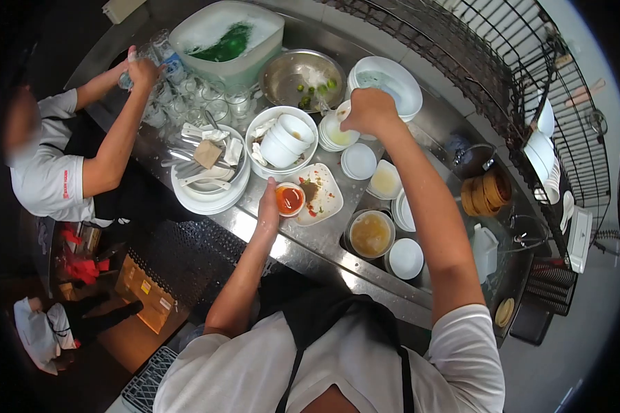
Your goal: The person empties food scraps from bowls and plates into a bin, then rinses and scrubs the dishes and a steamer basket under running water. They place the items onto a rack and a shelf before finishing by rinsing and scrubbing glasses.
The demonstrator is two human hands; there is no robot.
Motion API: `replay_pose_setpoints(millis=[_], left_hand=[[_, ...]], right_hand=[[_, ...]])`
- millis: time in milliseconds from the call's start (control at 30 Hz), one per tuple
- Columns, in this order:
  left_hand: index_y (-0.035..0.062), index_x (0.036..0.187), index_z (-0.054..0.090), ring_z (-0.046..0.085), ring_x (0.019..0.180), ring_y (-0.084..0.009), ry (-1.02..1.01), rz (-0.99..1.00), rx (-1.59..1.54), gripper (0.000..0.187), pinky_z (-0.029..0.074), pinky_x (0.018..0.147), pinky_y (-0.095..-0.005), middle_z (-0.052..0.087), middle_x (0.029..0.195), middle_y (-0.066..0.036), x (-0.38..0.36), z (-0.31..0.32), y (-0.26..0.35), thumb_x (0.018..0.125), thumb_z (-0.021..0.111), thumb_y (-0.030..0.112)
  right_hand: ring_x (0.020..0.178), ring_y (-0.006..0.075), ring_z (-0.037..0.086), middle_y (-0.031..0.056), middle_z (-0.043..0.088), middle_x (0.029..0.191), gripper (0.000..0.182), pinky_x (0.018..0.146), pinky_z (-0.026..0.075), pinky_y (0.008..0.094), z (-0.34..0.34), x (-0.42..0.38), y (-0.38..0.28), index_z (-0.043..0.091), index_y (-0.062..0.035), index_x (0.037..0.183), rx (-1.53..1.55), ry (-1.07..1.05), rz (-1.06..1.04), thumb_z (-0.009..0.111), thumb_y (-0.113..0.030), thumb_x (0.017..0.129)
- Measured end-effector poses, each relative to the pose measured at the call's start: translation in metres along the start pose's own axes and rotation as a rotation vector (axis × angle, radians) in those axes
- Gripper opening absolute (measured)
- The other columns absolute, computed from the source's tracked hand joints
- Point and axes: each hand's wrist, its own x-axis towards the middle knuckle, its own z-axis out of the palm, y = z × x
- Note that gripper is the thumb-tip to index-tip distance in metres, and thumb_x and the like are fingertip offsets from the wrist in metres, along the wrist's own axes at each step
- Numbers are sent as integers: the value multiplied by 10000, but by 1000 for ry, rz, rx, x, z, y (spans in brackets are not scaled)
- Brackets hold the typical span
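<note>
My left hand grips the side of a small white bowl of red sauce, beside a square white plate with food scraps. Farther up, my right hand is closed on a small white dish, tilted at the edge of a steel basin with green citrus pieces in it. Just below that hand stand stacked small dishes. A white bowl stack sits left of them.
A co-worker handles glasses at the left. Nearby are a soapy tub, a plate stack with cutlery, a white basin and a container of brown liquid. A wire rack hangs at right. Another person stands lower left.
</note>
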Motion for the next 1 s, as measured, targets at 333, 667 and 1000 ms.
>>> replay_pose_setpoints(millis=[333,667,1000], left_hand=[[53,1334,550,711,1000,-230,-192,-167,-141,813,626,762,-363,687,1174,-123,21,87,10,972,302,738],[108,1340,531,679,1063,-281,-212,-263,-111,672,599,854,-509,662,1217,-121,28,212,-58,1013,317,654],[104,1331,522,666,1060,-292,-256,-341,-166,539,594,866,-492,639,1239,-130,89,360,-168,1045,298,502]], right_hand=[[1085,358,654,214,676,1155,765,912,522,442,73,-125,16,650,-20,1231,589,106,-22,877,-439,632],[1248,348,587,192,501,1472,440,978,473,551,215,-116,335,606,4,1324,-588,383,348,559,-190,932],[1142,217,620,73,659,1242,443,993,458,357,264,-185,290,619,-91,1322,1685,300,605,482,-402,1037]])
